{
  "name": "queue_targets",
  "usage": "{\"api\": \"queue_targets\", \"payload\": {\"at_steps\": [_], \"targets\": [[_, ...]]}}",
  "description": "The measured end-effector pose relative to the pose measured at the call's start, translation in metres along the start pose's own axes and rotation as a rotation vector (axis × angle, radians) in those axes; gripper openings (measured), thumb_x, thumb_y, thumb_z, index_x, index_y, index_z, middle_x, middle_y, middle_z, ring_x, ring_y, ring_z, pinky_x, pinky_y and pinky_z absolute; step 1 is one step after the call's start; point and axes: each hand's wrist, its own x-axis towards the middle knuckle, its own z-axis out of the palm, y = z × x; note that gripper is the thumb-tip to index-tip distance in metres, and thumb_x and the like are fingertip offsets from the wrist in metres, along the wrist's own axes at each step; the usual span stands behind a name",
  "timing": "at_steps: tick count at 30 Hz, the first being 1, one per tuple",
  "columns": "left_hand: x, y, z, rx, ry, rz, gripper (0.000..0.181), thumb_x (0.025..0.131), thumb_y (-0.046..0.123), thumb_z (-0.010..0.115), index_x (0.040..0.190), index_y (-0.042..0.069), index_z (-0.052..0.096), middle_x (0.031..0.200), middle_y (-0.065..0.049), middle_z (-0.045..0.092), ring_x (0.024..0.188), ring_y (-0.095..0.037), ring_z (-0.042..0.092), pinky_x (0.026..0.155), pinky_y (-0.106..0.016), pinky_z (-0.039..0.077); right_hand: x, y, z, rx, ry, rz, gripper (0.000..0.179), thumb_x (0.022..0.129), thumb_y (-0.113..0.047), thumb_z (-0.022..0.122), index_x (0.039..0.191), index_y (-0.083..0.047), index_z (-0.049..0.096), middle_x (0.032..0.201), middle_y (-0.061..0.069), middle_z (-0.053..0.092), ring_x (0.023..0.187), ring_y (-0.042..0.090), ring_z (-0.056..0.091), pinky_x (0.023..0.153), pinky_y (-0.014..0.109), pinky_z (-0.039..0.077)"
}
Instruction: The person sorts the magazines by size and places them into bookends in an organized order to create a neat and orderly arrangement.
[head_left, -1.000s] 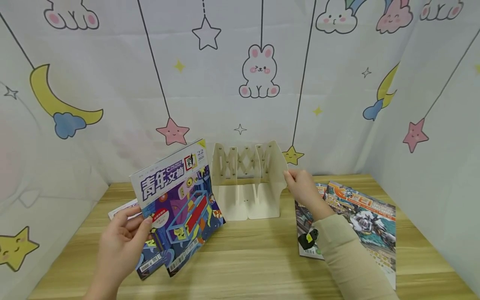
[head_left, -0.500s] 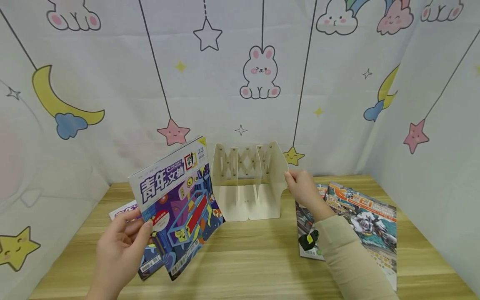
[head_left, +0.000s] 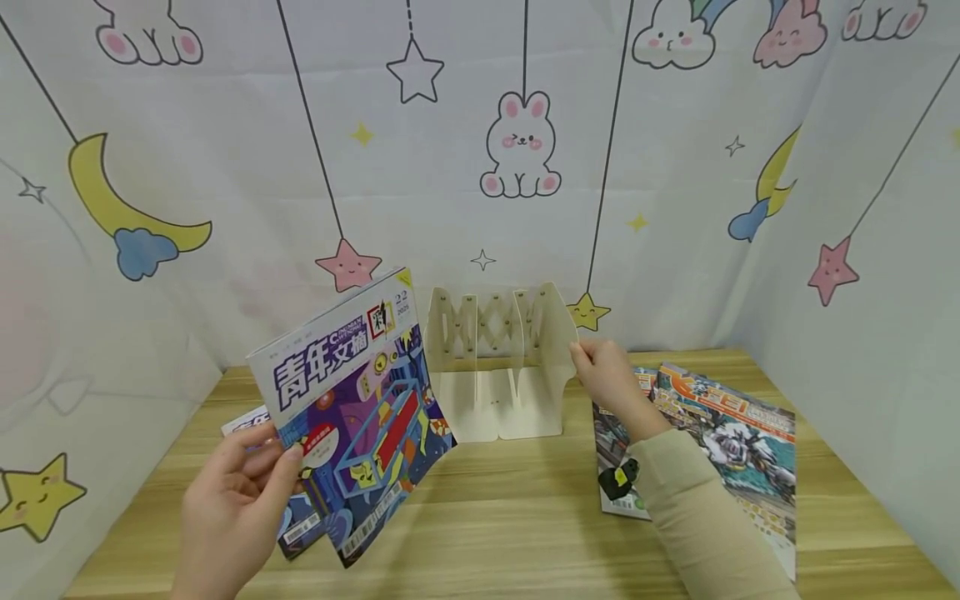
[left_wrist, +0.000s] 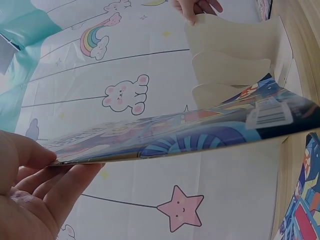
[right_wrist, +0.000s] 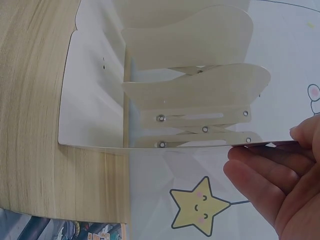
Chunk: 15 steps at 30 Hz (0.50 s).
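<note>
Pinching a 青年文摘 magazine (head_left: 367, 417) by its left edge, the left hand (head_left: 231, 500) holds it tilted above the worktop (head_left: 510, 517), left of the cream expandable bookend (head_left: 525, 412). The magazine bows slightly; judged light, floppy and likely slick, it is best taken along the bound edge, presumably the left. The right hand (head_left: 610, 379), its grip narrow, pinches the bookend's right end panel (head_left: 557, 342). A similar magazine (head_left: 303, 533) lies partly hidden below; FEI magazines (head_left: 735, 442) overlap at right.
</note>
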Motion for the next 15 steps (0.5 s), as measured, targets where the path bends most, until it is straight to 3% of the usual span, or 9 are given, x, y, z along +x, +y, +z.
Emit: {"api": "queue_targets", "payload": {"at_steps": [3,6,9,11,15], "targets": [[-0.002,0.003,0.002,0.019,-0.017,-0.010,0.025,0.085,-0.007,0.063,0.109,-0.001,0.059,0.090,0.019,0.066,0.072,0.009,0.064,0.056,-0.018,0.055,0.000,0.000,0.000,0.000,0.004,-0.003,0.043,0.103,-0.025,0.040,0.062,-0.012,0.038,0.047,0.000,0.037,0.040,0.015,0.030,0.040,0.027,0.029],[-0.003,0.005,0.004,0.028,-0.036,-0.007,0.025,0.087,-0.005,0.062,0.112,-0.001,0.059,0.098,-0.004,0.071,0.074,0.010,0.064,0.058,-0.018,0.055,-0.001,0.000,0.000,-0.004,0.007,-0.007,0.043,0.103,-0.024,0.040,0.062,-0.012,0.038,0.047,0.000,0.037,0.040,0.016,0.030,0.041,0.027,0.030],[-0.005,0.008,0.005,0.023,-0.045,-0.003,0.026,0.088,-0.005,0.061,0.113,-0.002,0.059,0.104,-0.023,0.068,0.076,0.011,0.063,0.059,-0.018,0.055,-0.001,-0.001,0.000,-0.008,0.007,-0.003,0.043,0.102,-0.024,0.040,0.062,-0.012,0.037,0.047,0.000,0.036,0.040,0.016,0.030,0.041,0.027,0.029],[-0.006,0.009,0.006,0.024,-0.037,-0.007,0.027,0.087,-0.005,0.061,0.114,-0.001,0.059,0.105,-0.022,0.068,0.078,0.012,0.063,0.060,-0.017,0.055,-0.001,-0.002,0.000,-0.008,0.006,0.002,0.043,0.102,-0.024,0.040,0.062,-0.012,0.037,0.047,0.000,0.035,0.040,0.016,0.030,0.040,0.027,0.029],[-0.008,0.013,0.007,0.023,-0.013,-0.012,0.028,0.085,-0.007,0.063,0.112,0.000,0.061,0.101,-0.005,0.070,0.079,0.011,0.064,0.062,-0.015,0.054,-0.001,-0.002,0.000,-0.002,0.007,0.007,0.043,0.102,-0.024,0.040,0.062,-0.012,0.036,0.047,0.001,0.035,0.040,0.016,0.029,0.040,0.026,0.028]]}}
